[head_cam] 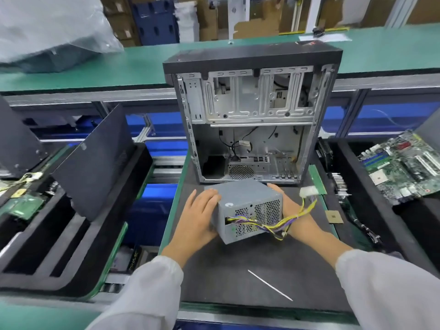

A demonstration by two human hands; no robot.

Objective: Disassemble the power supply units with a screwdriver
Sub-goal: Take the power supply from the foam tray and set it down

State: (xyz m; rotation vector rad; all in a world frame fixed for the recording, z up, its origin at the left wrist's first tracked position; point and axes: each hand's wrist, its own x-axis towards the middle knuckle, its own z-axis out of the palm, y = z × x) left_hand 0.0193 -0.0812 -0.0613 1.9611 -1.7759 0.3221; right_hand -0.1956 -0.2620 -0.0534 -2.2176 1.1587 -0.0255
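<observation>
The grey power supply unit [247, 206] sat between both hands above the dark mat [238, 270]. The left hand [197, 217] pressed flat against its side; the right hand [292, 210] cupped the other, fingers probably curled behind. Cable bundle [281, 222] trailed across the right wrist. Open computer case [252, 115] stood just beyond the fingertips.
</observation>
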